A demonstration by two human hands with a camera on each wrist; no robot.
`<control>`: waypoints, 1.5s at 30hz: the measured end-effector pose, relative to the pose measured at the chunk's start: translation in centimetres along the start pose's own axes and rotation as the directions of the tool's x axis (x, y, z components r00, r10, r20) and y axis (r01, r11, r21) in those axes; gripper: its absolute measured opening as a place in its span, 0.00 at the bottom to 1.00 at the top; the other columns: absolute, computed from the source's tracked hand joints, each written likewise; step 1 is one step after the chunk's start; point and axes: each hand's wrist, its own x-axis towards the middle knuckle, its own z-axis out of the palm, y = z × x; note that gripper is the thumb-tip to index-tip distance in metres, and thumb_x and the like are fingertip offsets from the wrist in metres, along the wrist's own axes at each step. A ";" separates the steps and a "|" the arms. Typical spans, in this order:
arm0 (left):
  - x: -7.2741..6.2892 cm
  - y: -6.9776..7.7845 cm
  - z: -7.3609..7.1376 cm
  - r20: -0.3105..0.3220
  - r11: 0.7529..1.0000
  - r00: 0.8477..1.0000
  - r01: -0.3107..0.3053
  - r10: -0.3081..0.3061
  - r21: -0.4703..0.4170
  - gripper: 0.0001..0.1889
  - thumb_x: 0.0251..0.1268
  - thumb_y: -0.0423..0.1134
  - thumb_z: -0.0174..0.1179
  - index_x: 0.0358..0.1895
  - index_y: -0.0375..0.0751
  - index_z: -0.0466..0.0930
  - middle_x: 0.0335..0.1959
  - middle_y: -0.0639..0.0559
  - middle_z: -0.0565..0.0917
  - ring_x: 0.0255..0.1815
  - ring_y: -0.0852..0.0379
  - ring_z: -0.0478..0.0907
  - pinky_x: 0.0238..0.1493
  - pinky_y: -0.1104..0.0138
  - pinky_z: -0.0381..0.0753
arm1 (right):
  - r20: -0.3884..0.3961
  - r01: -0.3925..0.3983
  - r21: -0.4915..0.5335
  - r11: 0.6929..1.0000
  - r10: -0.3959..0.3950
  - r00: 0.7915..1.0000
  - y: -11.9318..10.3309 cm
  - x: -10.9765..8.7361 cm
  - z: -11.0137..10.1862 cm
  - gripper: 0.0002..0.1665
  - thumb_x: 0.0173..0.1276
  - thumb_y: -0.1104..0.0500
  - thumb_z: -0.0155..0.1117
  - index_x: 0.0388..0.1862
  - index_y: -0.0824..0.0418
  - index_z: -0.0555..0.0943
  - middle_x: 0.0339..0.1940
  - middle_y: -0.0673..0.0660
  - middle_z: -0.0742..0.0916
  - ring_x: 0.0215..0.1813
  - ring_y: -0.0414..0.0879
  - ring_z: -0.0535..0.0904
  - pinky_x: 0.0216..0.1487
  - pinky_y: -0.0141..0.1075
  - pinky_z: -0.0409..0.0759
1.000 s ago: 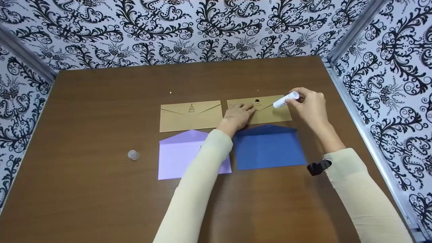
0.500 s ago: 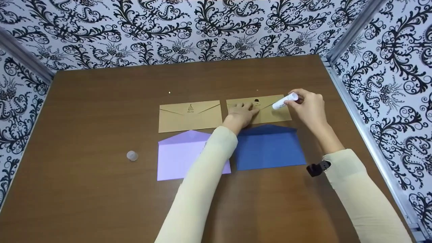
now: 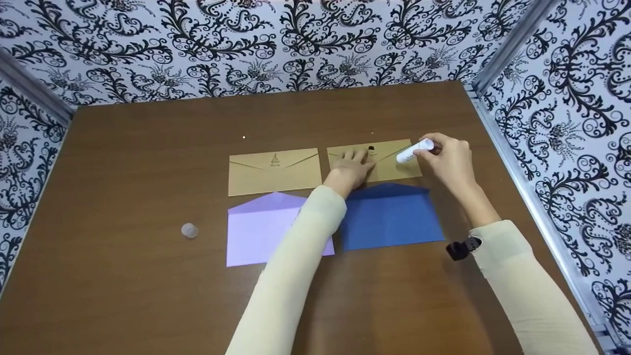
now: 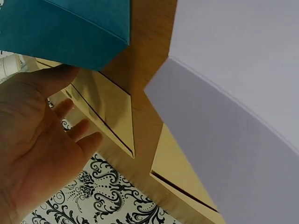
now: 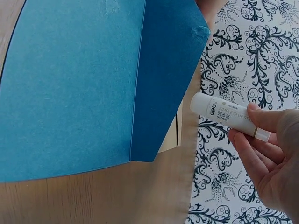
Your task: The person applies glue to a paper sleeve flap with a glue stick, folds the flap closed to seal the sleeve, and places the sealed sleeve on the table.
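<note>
My left hand (image 3: 349, 172) rests with spread fingers on the right-hand tan envelope (image 3: 399, 168), covering part of its flap and print. Between thumb and fingers, my right hand (image 3: 452, 162) pinches a white glue stick (image 3: 413, 151), tilted with its lower end over that envelope's right part. Whether the stick touches the paper cannot be told. In the right wrist view, lettering shows on the glue stick (image 5: 229, 114). A blue envelope (image 3: 394, 222) with its flap up lies just below the tan one. The left wrist view shows the left hand's (image 4: 46, 135) palm side and relaxed fingers.
Another tan envelope (image 3: 273, 180) with a small boat print lies to the left. Below it a purple envelope (image 3: 251, 239) has its flap raised, partly hidden by the left sleeve. A small translucent cap (image 3: 190, 230) stands farther left on the brown table (image 3: 123, 172). Patterned walls surround it.
The left hand has shifted slightly on the tan envelope, its thumb spread wider and its sleeve farther right. The right hand keeps the glue stick nearly in place. The head view has drifted a little.
</note>
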 end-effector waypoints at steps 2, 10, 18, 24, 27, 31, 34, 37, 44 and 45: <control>0.1 -0.2 0.2 -0.018 1.000 0.999 -0.028 0.028 0.011 0.31 0.81 0.31 0.33 0.81 0.60 0.46 0.84 0.54 0.43 0.84 0.46 0.40 0.84 0.54 0.47 | 0.002 0.000 -0.001 1.000 0.000 1.000 0.0 0.0 -0.1 0.16 0.60 0.60 0.76 0.46 0.65 0.87 0.42 0.65 0.91 0.39 0.57 0.88 0.37 0.40 0.77; 1.0 -0.7 1.1 -0.082 0.990 0.990 -0.110 0.117 0.090 0.30 0.82 0.31 0.30 0.82 0.55 0.44 0.84 0.57 0.44 0.84 0.53 0.44 0.84 0.59 0.50 | -0.011 -0.004 -0.016 1.000 0.004 1.000 0.2 0.0 -0.1 0.16 0.60 0.60 0.76 0.46 0.65 0.87 0.41 0.66 0.91 0.39 0.58 0.87 0.38 0.46 0.78; 1.7 -1.0 1.7 -0.062 0.988 0.987 -0.144 0.148 0.064 0.30 0.81 0.29 0.29 0.81 0.52 0.45 0.84 0.57 0.44 0.84 0.56 0.43 0.80 0.64 0.61 | -0.021 0.022 -0.019 1.000 -0.022 1.000 0.3 -0.1 0.0 0.16 0.59 0.60 0.76 0.45 0.66 0.86 0.39 0.65 0.91 0.36 0.56 0.87 0.35 0.45 0.76; 2.2 -1.3 2.3 -0.087 0.986 0.982 -0.167 0.166 -0.007 0.29 0.82 0.30 0.27 0.81 0.50 0.46 0.84 0.55 0.45 0.84 0.54 0.45 0.81 0.62 0.57 | -0.015 0.003 -0.013 1.000 -0.003 1.000 0.5 -0.1 0.0 0.15 0.61 0.60 0.75 0.46 0.65 0.86 0.41 0.65 0.91 0.38 0.56 0.87 0.37 0.44 0.77; 2.2 -1.4 2.4 -0.084 0.985 0.982 -0.172 0.171 -0.009 0.29 0.82 0.30 0.28 0.82 0.51 0.45 0.84 0.55 0.43 0.84 0.53 0.44 0.80 0.62 0.60 | -0.015 -0.004 -0.010 1.000 0.004 1.000 0.5 -0.1 0.0 0.15 0.61 0.60 0.75 0.46 0.64 0.87 0.41 0.65 0.91 0.38 0.55 0.87 0.36 0.39 0.75; 2.1 -1.4 2.4 -0.063 0.984 0.983 -0.173 0.171 -0.031 0.30 0.82 0.31 0.27 0.82 0.53 0.43 0.84 0.56 0.41 0.84 0.53 0.44 0.79 0.61 0.63 | -0.013 -0.019 -0.002 1.000 0.019 1.000 0.6 -0.1 0.0 0.15 0.61 0.59 0.75 0.46 0.64 0.87 0.42 0.64 0.91 0.39 0.54 0.87 0.34 0.25 0.70; 2.1 -1.5 2.3 -0.037 0.982 0.983 -0.182 0.180 -0.050 0.29 0.82 0.33 0.28 0.82 0.54 0.40 0.84 0.57 0.39 0.84 0.53 0.43 0.78 0.61 0.64 | -0.009 -0.030 0.005 1.000 0.030 1.000 0.5 -0.1 0.0 0.16 0.61 0.58 0.75 0.46 0.64 0.87 0.42 0.63 0.91 0.41 0.55 0.88 0.33 0.16 0.66; 2.2 -1.7 2.2 -0.014 0.978 0.979 -0.206 0.205 -0.035 0.29 0.84 0.41 0.32 0.82 0.52 0.38 0.84 0.56 0.37 0.84 0.54 0.40 0.79 0.62 0.62 | -0.005 -0.033 0.021 0.999 0.033 0.999 0.5 0.0 0.1 0.15 0.61 0.59 0.75 0.46 0.65 0.87 0.43 0.64 0.91 0.42 0.56 0.89 0.33 0.12 0.64; 2.5 -2.4 2.2 0.017 0.962 0.962 -0.272 0.273 -0.037 0.33 0.83 0.50 0.35 0.82 0.48 0.34 0.84 0.54 0.34 0.85 0.56 0.33 0.83 0.64 0.49 | -0.012 -0.021 0.063 0.998 0.022 1.000 0.5 -0.1 0.2 0.15 0.60 0.62 0.75 0.45 0.67 0.86 0.42 0.65 0.91 0.42 0.57 0.88 0.31 0.08 0.65; 2.6 -2.5 2.3 0.014 0.960 0.960 -0.278 0.278 -0.040 0.33 0.83 0.50 0.35 0.82 0.47 0.34 0.84 0.54 0.33 0.85 0.56 0.32 0.84 0.65 0.46 | -0.014 -0.018 0.068 0.998 0.019 1.000 0.5 -0.1 0.2 0.15 0.60 0.62 0.75 0.45 0.67 0.86 0.42 0.65 0.91 0.42 0.57 0.88 0.31 0.07 0.65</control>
